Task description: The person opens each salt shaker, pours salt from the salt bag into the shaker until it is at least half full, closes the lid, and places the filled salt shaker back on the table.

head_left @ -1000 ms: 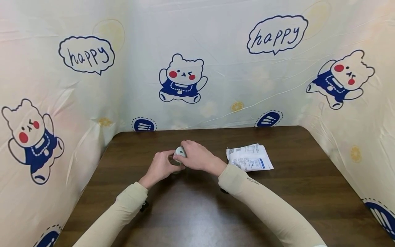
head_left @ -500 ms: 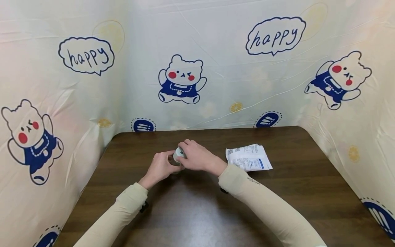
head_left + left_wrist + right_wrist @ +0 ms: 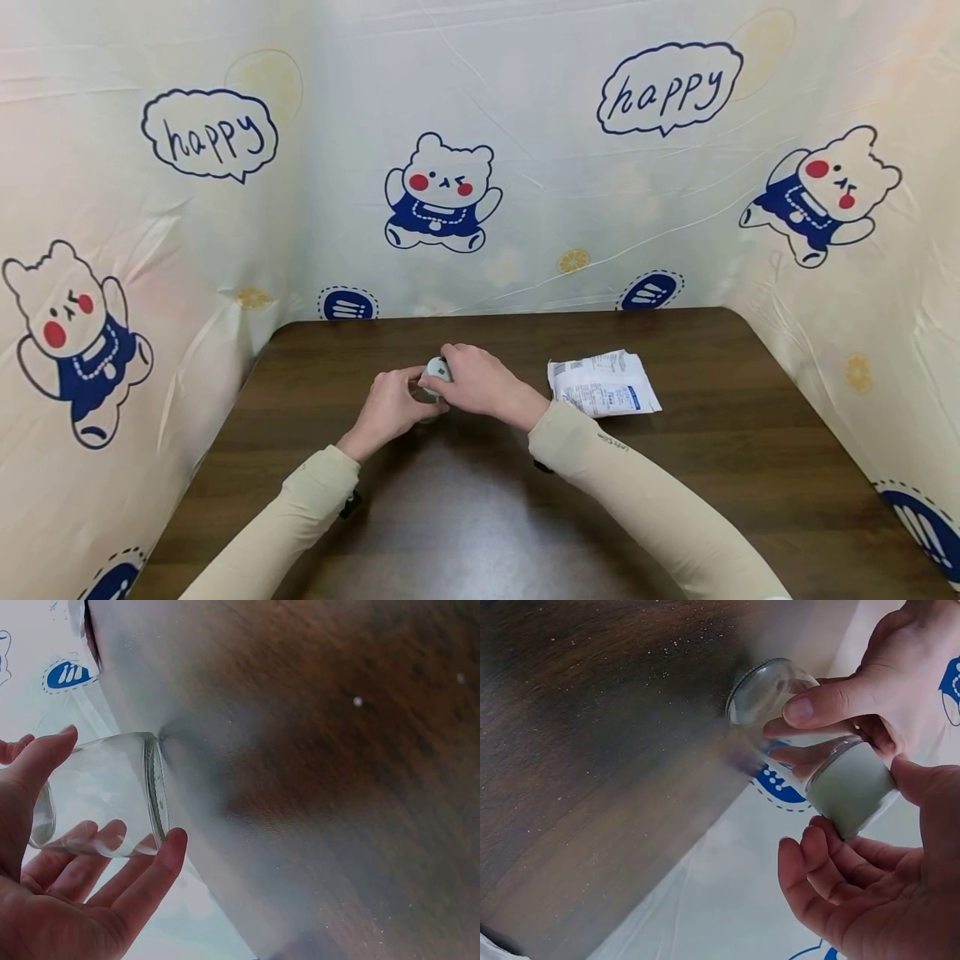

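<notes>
A clear glass jar [image 3: 105,780] with a pale green lid [image 3: 853,789] stands on the table, left of centre in the head view. My left hand [image 3: 390,408] grips the jar's body, thumb on one side and fingers on the other; the glass shows no contents. From the right, my right hand [image 3: 483,379] pinches the lid between thumb and fingers. The lid sits at the jar's mouth and its top, with a small dark mark, faces up in the head view. Much of the glass is hidden behind the hands there.
A white printed packet [image 3: 606,385] lies on the brown wooden table [image 3: 480,517] just right of the right hand. Patterned cloth [image 3: 540,167] encloses the table's back and both sides.
The right hand has shifted very slightly at the lid, which tilts a little differently. The left hand keeps its grip on the jar, and the packet lies still.
</notes>
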A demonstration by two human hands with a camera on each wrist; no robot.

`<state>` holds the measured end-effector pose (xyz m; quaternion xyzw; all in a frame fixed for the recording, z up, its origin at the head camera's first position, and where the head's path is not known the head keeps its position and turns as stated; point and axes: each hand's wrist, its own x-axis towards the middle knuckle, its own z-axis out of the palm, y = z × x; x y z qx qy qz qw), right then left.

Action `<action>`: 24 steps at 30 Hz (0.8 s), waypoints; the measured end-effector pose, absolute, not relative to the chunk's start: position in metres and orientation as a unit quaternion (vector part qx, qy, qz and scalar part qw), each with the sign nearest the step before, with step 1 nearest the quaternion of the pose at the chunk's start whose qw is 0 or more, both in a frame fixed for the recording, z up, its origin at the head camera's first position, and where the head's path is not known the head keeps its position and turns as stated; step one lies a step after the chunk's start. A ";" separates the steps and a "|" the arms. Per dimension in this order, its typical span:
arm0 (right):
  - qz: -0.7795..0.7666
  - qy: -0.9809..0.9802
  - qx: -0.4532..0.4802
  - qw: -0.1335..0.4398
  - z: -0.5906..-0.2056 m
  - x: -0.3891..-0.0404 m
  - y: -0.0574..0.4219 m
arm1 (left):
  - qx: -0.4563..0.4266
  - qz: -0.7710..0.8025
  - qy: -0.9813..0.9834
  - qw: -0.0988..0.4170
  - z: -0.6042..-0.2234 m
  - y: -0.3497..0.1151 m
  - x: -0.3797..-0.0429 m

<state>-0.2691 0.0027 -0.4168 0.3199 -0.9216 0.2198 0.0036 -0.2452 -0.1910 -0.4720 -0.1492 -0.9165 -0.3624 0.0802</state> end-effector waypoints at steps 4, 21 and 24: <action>0.217 -0.919 0.329 0.000 -0.416 -0.270 0.003 | -0.154 -0.360 -0.917 0.082 -0.472 -0.192 -0.245; 0.184 -0.914 0.360 0.015 -0.412 -0.264 0.005 | -0.152 -0.368 -0.914 0.074 -0.472 -0.195 -0.244; 0.183 -0.924 0.334 0.023 -0.415 -0.263 0.003 | -0.153 -0.366 -0.915 0.074 -0.471 -0.195 -0.245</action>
